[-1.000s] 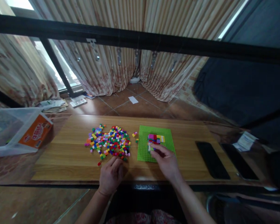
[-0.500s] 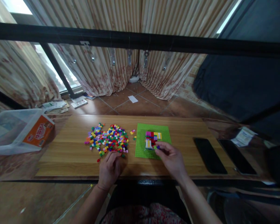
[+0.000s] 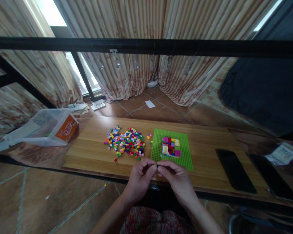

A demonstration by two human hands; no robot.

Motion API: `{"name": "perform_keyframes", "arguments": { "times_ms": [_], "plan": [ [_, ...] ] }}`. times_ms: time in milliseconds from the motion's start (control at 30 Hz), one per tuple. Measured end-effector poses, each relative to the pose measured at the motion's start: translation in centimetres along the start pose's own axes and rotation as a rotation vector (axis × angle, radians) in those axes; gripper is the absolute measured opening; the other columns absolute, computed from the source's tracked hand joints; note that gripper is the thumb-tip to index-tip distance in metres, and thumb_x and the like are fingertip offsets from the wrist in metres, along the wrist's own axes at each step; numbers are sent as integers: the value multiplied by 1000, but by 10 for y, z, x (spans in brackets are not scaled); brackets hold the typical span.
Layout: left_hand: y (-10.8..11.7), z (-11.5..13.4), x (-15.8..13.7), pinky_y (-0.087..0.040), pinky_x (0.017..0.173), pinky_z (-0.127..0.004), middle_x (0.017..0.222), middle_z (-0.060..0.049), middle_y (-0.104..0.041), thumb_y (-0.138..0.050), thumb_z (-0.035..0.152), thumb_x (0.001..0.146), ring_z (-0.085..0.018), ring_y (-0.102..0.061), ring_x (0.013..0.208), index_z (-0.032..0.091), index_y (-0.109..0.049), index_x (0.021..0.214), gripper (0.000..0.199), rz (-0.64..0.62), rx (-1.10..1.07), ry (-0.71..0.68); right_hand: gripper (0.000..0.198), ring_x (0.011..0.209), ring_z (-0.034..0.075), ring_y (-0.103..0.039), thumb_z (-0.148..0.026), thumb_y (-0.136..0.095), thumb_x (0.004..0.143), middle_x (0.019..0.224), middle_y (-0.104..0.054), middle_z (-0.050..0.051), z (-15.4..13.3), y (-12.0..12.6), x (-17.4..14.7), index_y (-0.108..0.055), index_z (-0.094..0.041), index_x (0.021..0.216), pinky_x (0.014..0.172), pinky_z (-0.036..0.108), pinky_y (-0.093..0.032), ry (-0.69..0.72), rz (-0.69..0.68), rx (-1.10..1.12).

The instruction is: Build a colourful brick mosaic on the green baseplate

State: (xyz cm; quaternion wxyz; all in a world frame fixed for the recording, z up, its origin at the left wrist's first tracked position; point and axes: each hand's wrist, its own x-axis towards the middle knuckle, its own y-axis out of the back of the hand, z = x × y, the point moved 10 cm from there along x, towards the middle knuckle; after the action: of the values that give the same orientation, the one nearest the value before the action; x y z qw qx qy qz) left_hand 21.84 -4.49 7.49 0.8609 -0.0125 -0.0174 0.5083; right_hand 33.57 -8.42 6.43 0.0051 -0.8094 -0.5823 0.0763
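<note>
I see both hands brought together at the near left corner of the green board (image 3: 187,159), the left hand (image 3: 139,180) and the right hand (image 3: 178,180) each pinched narrow, their fingertips meeting on a tiny green brick (image 3: 156,165). Something dark sits against it, but from here I cannot tell whether that is a second brick. What is done so far is a low patchwork block (image 3: 170,146) on the middle of the board, in magenta, red, yellow and white, with green studs showing around it. The brick in the fingers is not yet on it, and a big heap of loose bricks (image 3: 129,141) lies unused on the wooden table (image 3: 85,159), left of the board, with a few strays between the two; I'd judge the work only partly along. Half a second ago the left hand rested at the heap's near edge and the right hand held a small green-and-purple piece over the block. Now both have met nearer the body, and the block's near right corner, then behind the fingers, shows magenta.
</note>
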Motion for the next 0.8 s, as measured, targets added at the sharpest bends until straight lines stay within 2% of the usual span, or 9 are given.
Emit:
{"name": "perform_keyframes", "arguments": {
  "times_ms": [133,333,400,533,600,700,800],
  "plan": [
    [13,-20,-12,-43,62,-22,68,0,-58,-60,36,84,-11,-52,65,15,-61,80,21,63,-21,63,20,63,15,-63,-39,-75,68,74,-71,2,20,-11,-5,-75,-23,79,57,26,-54,-102,-22,-2],
    [35,-61,-35,-36,54,-18,61,3,-53,-64,39,80,-7,-45,54,14,-58,77,26,130,-238,262,30,64,19,-65,-46,-74,67,71,-70,5,60,-31,-3,-74,-19,80,56,31,-55,-240,-66,-18],
    [47,-68,-38,-35,53,-18,59,4,-53,-66,38,78,-6,-44,52,13,-59,76,26,173,-242,288,28,66,21,-66,-45,-71,70,73,-71,5,58,-30,11,-74,-20,82,60,34,-55,-166,-28,-113],
    [73,-77,-40,-36,51,-18,60,4,-55,-69,38,74,-6,-47,50,13,-60,79,27,315,-276,319,18,79,23,-66,-30,-59,80,85,-71,7,22,-40,47,-73,-21,83,77,39,-53,203,12,-549],
    [83,-77,-39,-38,52,-18,62,3,-57,-71,39,71,-6,-50,51,13,-61,80,29,382,-296,325,19,79,23,-65,-21,-55,81,86,-71,8,13,-50,60,-73,-20,84,79,39,-51,298,-6,-710],
    [91,-73,-35,-42,52,-19,64,2,-61,-73,39,68,-8,-54,52,13,-63,82,31,438,-307,334,21,85,22,-65,-15,-53,81,93,-70,9,5,-60,66,-72,-18,90,83,37,-50,368,-22,-757],
    [93,-66,-30,-44,53,-19,62,2,-62,-73,38,69,-8,-55,52,13,-65,84,31,448,-292,330,20,90,20,-64,-20,-53,86,97,-69,8,-2,-66,52,-71,-19,94,83,33,-50,397,-56,-654]
  ]
}}
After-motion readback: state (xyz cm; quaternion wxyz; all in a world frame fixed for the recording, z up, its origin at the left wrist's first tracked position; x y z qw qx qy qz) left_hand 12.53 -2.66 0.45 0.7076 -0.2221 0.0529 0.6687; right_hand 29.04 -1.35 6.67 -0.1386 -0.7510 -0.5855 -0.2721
